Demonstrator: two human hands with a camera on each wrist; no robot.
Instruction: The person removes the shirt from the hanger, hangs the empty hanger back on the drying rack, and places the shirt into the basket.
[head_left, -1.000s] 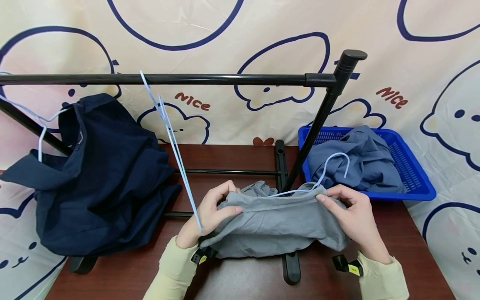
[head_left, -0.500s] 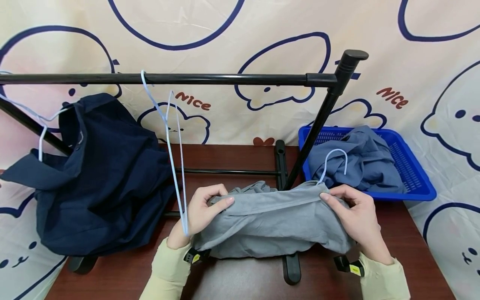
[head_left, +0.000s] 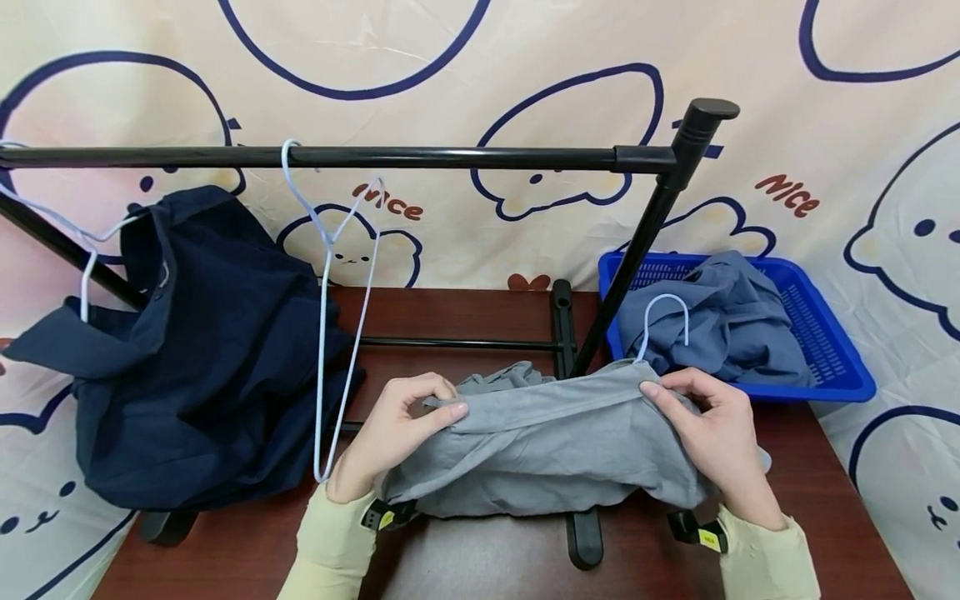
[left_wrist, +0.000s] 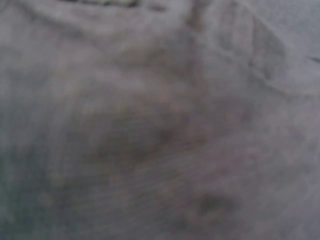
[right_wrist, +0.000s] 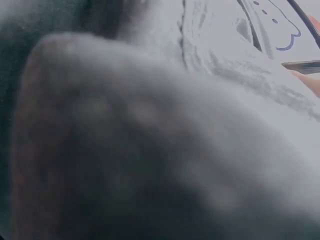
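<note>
Both hands hold the top edge of a grey shirt [head_left: 547,450] low over the table in the head view. My left hand [head_left: 401,429] pinches its left end between thumb and fingers; my right hand [head_left: 708,421] pinches the edge farther right. A pale blue hanger [head_left: 647,321] sits inside the shirt, its hook standing up beside the right hand and most of its frame hidden by cloth. Blurred grey cloth [left_wrist: 160,125] fills the left wrist view. In the right wrist view, shirt fabric [right_wrist: 150,140] bulges close to the lens.
A black clothes rack [head_left: 450,158] spans the scene. On its rail an unloaded hanger [head_left: 322,333] dangles, its lower end at my left wrist. Leftward hangs a navy shirt [head_left: 217,367]. A blue basket [head_left: 832,358] with blue-grey cloth [head_left: 720,317] stands right on the brown table [head_left: 480,567].
My left hand has shifted left, drawing the shirt's edge straighter and over the hanger's bar. The unloaded hanger has swung round to face the camera. My right hand has barely moved.
</note>
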